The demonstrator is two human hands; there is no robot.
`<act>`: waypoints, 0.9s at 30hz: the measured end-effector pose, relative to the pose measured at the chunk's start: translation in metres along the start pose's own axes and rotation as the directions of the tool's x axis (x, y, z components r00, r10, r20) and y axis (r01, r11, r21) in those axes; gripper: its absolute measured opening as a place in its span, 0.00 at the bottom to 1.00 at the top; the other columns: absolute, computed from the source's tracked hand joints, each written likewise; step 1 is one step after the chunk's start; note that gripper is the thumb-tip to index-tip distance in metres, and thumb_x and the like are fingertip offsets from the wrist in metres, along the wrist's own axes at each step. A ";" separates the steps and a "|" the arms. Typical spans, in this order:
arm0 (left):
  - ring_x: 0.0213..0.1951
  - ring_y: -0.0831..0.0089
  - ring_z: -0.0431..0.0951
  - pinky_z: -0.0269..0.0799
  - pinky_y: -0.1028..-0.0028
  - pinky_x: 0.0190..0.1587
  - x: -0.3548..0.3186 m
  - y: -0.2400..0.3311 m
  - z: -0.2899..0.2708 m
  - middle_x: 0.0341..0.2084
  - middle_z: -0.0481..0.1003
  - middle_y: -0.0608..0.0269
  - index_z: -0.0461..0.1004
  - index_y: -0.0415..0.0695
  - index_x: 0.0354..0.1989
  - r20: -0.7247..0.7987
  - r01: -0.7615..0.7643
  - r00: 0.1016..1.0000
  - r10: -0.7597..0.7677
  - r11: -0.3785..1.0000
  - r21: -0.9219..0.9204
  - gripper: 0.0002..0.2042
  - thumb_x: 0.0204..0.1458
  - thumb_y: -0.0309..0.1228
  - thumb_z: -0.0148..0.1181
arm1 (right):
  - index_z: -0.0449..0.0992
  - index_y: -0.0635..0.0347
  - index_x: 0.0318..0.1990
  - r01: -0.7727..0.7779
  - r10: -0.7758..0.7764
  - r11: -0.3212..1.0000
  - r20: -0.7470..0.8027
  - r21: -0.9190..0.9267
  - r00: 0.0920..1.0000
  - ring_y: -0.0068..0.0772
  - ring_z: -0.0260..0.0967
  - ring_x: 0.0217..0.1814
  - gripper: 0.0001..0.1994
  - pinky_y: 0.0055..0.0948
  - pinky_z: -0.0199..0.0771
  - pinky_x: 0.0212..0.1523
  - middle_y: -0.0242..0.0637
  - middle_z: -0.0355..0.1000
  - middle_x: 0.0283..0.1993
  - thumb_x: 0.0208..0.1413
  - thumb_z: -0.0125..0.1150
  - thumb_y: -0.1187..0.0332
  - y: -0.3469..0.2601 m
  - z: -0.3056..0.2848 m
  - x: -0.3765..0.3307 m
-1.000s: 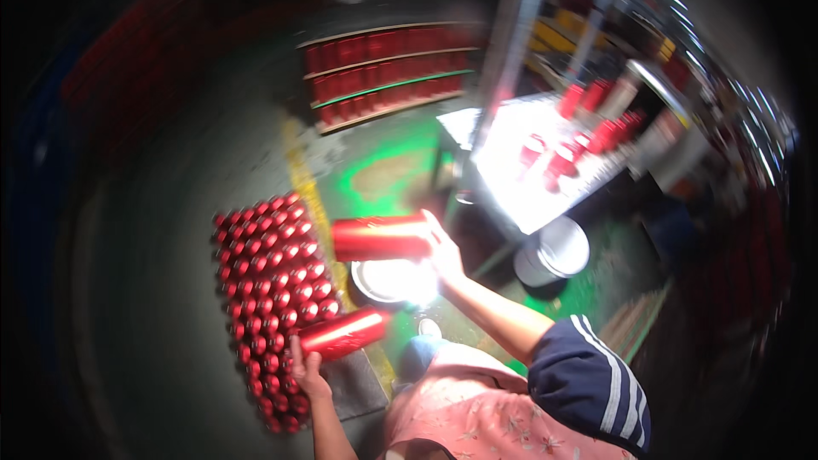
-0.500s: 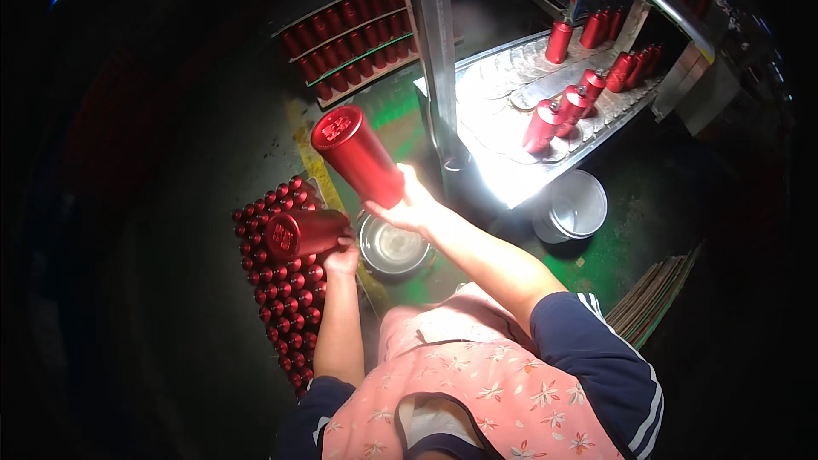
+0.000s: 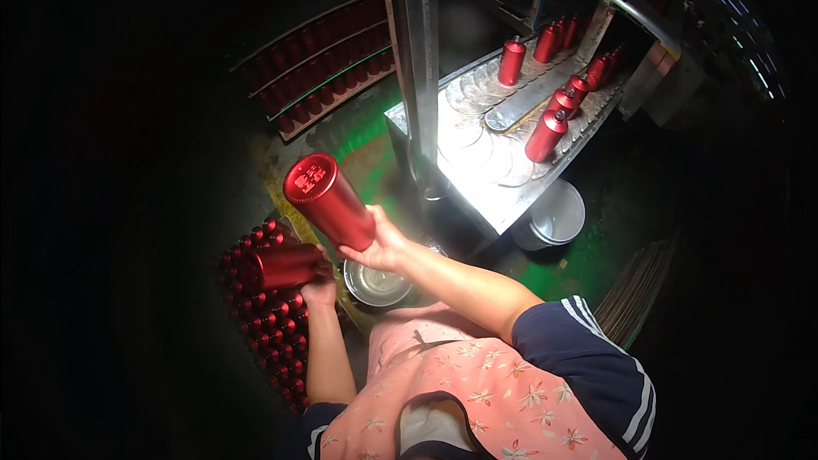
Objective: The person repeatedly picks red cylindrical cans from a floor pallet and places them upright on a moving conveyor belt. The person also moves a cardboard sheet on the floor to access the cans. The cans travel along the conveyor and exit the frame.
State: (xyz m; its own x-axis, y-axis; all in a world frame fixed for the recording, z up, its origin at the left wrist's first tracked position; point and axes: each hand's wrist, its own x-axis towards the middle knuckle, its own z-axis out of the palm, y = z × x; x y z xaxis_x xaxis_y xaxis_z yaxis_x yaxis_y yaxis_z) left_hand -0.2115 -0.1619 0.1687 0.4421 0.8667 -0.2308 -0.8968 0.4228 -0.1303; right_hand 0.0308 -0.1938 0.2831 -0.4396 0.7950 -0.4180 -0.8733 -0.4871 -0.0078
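Well left of the desk (image 3: 474, 181), bottle rows (image 3: 279, 336) stand packed, probably to save room. Nearer the desk, the left hand (image 3: 319, 288) curls round one end of a sideways bottle (image 3: 285, 267). Closer again, the right hand (image 3: 385, 245) clasps a tilted bottle (image 3: 339, 211) likewise, apparently leaving both bases clear. On the desk, upright bottles (image 3: 546, 135) rest on flat plates (image 3: 468, 95), seemingly for steadiness.

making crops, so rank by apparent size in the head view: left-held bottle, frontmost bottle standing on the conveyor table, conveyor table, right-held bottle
1. Conveyor table
2. Right-held bottle
3. Left-held bottle
4. Frontmost standing bottle
Nearness may enlarge the held bottles, so real sizes are unsure.
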 end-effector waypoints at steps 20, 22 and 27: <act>0.51 0.50 0.76 0.83 0.68 0.36 0.093 0.181 -0.259 0.54 0.71 0.46 0.68 0.41 0.59 -0.289 0.325 0.923 -0.254 0.917 0.232 0.23 0.61 0.42 0.51 | 0.68 0.43 0.61 0.471 -0.520 0.817 -0.073 -0.333 0.851 0.36 0.64 0.65 0.28 0.45 0.65 0.63 0.34 0.67 0.64 0.61 0.43 0.41 0.049 -0.140 0.038; 0.51 0.50 0.76 0.84 0.66 0.36 0.102 0.090 -0.247 0.54 0.72 0.50 0.69 0.43 0.58 -0.220 0.301 0.945 -0.244 0.909 0.287 0.24 0.60 0.46 0.52 | 0.68 0.45 0.62 0.506 -0.570 0.782 -0.088 -0.364 0.817 0.38 0.63 0.67 0.26 0.48 0.64 0.64 0.35 0.67 0.65 0.64 0.40 0.44 -0.019 -0.197 0.004; 0.52 0.60 0.77 0.81 0.58 0.46 0.114 -0.053 -0.157 0.57 0.72 0.61 0.62 0.51 0.66 -0.167 0.123 0.986 0.017 0.599 0.791 0.31 0.61 0.57 0.46 | 0.65 0.46 0.64 0.601 -0.708 0.696 -0.230 -0.393 0.668 0.35 0.66 0.62 0.27 0.47 0.69 0.58 0.33 0.68 0.62 0.64 0.40 0.45 -0.086 -0.328 -0.121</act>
State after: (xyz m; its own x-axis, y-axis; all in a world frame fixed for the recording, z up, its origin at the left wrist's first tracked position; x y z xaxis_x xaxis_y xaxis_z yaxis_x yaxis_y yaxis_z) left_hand -0.1115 -0.1272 -0.0025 0.4234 0.8176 -0.3903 -0.4945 0.5695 0.6566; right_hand 0.2278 -0.3667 0.0363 0.3722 0.7929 -0.4824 -0.7895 -0.0027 -0.6137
